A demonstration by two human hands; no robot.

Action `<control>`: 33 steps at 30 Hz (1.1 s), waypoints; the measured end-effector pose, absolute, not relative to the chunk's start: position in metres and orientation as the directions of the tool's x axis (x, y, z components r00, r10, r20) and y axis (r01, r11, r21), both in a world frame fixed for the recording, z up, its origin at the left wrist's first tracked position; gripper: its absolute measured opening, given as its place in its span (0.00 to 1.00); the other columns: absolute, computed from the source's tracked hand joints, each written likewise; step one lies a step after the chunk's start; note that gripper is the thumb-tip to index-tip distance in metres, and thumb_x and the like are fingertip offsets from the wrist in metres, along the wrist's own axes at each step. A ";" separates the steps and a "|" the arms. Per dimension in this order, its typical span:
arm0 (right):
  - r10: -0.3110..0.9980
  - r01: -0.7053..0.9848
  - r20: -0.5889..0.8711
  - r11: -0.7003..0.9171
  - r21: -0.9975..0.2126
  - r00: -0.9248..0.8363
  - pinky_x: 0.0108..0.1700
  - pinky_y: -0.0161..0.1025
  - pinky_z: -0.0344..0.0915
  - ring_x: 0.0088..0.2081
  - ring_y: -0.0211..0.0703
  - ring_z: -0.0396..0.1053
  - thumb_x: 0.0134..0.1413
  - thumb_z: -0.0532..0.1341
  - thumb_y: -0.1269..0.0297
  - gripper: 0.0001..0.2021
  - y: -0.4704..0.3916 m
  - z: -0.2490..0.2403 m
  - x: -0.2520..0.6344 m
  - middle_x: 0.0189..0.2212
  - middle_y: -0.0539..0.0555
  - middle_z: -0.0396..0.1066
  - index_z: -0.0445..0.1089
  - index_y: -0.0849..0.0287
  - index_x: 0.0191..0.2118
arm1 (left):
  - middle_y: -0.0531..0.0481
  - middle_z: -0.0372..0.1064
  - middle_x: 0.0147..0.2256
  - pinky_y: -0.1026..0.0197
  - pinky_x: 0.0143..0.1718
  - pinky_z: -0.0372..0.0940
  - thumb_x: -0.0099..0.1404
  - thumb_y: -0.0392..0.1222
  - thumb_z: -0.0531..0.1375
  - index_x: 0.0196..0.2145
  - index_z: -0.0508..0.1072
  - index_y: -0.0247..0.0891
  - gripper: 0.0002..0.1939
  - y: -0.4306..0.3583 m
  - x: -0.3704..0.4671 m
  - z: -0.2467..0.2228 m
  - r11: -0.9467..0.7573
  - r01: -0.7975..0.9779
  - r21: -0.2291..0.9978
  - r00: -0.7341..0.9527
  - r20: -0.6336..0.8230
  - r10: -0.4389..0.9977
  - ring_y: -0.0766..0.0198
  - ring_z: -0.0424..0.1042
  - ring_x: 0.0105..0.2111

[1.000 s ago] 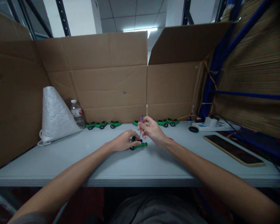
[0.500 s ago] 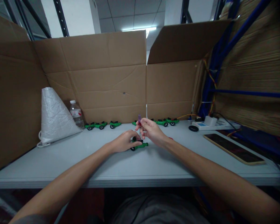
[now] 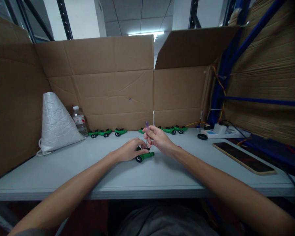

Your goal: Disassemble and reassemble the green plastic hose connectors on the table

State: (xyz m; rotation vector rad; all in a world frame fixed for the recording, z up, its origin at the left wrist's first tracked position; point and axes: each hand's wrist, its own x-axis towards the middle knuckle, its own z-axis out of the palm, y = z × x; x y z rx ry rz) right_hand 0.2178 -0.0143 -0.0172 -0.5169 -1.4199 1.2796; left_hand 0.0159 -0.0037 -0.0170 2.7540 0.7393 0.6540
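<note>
A green toy car point(image 3: 145, 156) with black wheels rests on the table below my hands. My left hand point(image 3: 132, 149) holds it from the left, its fingers curled over the top. A screwdriver point(image 3: 147, 124) with a purple handle stands upright, its thin shaft pointing down at the car. The fingers of my right hand point(image 3: 159, 138) are closed round the handle, just above and to the right of the car. Where the tip meets the car is too small to make out. A small red thing point(image 3: 179, 147) shows partly behind my right wrist.
Several green toy cars point(image 3: 106, 132) line the back of the table point(image 3: 64, 170). A silvery bag point(image 3: 57, 126) and a bottle point(image 3: 80, 121) stand left. A phone point(image 3: 243, 158), a power strip point(image 3: 228, 131) and a black disc point(image 3: 202, 136) lie right. Cardboard walls point(image 3: 113, 88) rise behind.
The front of the green car has tilted slightly toward me, showing more of its side. Both hands stay in nearly the same place, and the view has shifted a little.
</note>
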 end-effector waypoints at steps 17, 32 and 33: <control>0.683 0.265 0.730 0.710 -0.653 -0.033 0.35 0.38 0.63 0.31 0.42 0.65 0.72 0.55 0.49 0.13 -0.011 -0.016 0.229 0.32 0.49 0.67 0.64 0.53 0.41 | 0.47 0.77 0.45 0.55 0.51 0.65 0.73 0.44 0.62 0.50 0.77 0.41 0.10 0.007 0.012 -0.014 -0.855 0.436 0.282 0.655 0.553 0.516 0.57 0.74 0.46; 0.715 0.686 0.614 0.632 -0.361 -0.336 0.33 0.37 0.48 0.30 0.44 0.65 0.72 0.57 0.59 0.09 -0.015 -0.025 0.230 0.30 0.53 0.72 0.67 0.56 0.39 | 0.46 0.78 0.42 0.56 0.47 0.65 0.73 0.52 0.63 0.43 0.78 0.39 0.13 0.013 0.010 -0.015 -0.825 0.499 0.267 0.606 0.574 0.552 0.57 0.74 0.42; 0.707 0.679 0.616 0.643 -0.354 -0.348 0.33 0.37 0.48 0.31 0.43 0.65 0.73 0.57 0.60 0.09 -0.015 -0.025 0.230 0.31 0.53 0.72 0.67 0.56 0.38 | 0.47 0.78 0.41 0.56 0.46 0.66 0.73 0.52 0.63 0.43 0.78 0.39 0.13 0.013 0.010 -0.015 -0.820 0.498 0.281 0.592 0.582 0.558 0.57 0.74 0.42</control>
